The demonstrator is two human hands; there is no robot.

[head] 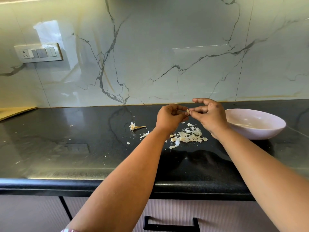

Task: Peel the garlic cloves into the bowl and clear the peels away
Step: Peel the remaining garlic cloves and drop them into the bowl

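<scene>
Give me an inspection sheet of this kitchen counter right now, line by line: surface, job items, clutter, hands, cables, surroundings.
Surface: black countertop, glossy, with small peel flecks scattered on it.
Job's things: garlic clove held between both hands above the counter; pale bowl at right, contents not visible; peel pile below the hands.
Clutter: garlic stem left of the pile; loose peel strip near it.
Hands: left hand and right hand both pinch the clove with their fingers.
Cables: nothing seen.
Surroundings: marble backsplash; switch panel at left; drawer handle below.
</scene>
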